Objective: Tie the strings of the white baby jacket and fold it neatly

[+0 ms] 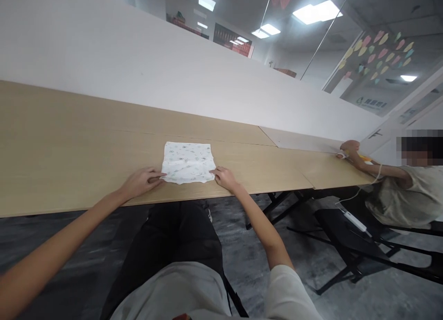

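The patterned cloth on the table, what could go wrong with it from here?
The patterned cloth lies near the front edge of the table, so a pull toward the person might drag it over. Its near edge looks wavy, so it could crease unevenly. With the left hand and right hand at opposite sides, uneven pulling might skew it.
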`<state>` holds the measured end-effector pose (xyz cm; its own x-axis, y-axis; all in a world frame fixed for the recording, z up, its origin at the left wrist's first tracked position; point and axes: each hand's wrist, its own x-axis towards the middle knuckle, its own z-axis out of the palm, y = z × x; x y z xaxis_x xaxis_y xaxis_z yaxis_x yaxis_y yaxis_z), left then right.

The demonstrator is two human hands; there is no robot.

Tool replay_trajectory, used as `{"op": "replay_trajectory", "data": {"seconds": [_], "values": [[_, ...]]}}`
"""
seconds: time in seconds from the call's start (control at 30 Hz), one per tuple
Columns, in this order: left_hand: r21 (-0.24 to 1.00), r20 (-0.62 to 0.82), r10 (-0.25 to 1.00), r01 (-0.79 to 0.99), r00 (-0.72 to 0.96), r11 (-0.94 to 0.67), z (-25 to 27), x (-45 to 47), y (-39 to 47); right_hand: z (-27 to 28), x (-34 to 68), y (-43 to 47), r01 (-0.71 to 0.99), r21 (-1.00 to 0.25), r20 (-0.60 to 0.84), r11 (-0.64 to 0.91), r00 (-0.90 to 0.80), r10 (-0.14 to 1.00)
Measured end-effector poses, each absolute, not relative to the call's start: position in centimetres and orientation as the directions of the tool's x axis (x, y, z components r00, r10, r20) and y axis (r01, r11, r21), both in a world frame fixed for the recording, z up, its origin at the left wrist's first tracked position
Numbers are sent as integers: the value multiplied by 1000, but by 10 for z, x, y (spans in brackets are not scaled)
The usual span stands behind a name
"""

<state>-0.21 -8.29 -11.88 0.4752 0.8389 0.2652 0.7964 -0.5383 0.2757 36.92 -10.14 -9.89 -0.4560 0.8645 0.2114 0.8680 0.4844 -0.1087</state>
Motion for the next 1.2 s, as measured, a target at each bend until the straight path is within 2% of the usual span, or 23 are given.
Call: {"op": "replay_trajectory", "data": {"seconds": [0.23, 0.47, 0.6, 0.7, 0.87, 1.07, 1.2], "values": [[179, 271, 796, 784, 541, -594, -124, 1, -77, -93, 365, -103, 871, -232, 223, 433, -386, 895], [222, 258, 811, 785, 524, -578, -116, 3, -80, -104, 365, -102, 864, -242, 266, 441, -378, 887], [145, 229, 797, 790, 560, -596, -111, 14, -72, -100, 362, -102, 859, -283, 252, 426, -361, 898], [112, 220, 792, 791, 570, -601, -106, 17, -68, -87, 363, -106, 821, -379, 237, 427, -360, 902], [114, 263, 780, 784, 568, -610, -76, 5, -85, -58, 370, -114, 686, -626, 265, 371, -260, 928], [215, 331, 766, 747, 550, -629, -19, 1, -71, -33, 359, -85, 460, -863, 190, 208, -85, 978], [397, 247, 882, 788, 402, -470, -15, 11, -23, -40, 339, -48, 372, -928, 44, 6, 96, 994]]}}
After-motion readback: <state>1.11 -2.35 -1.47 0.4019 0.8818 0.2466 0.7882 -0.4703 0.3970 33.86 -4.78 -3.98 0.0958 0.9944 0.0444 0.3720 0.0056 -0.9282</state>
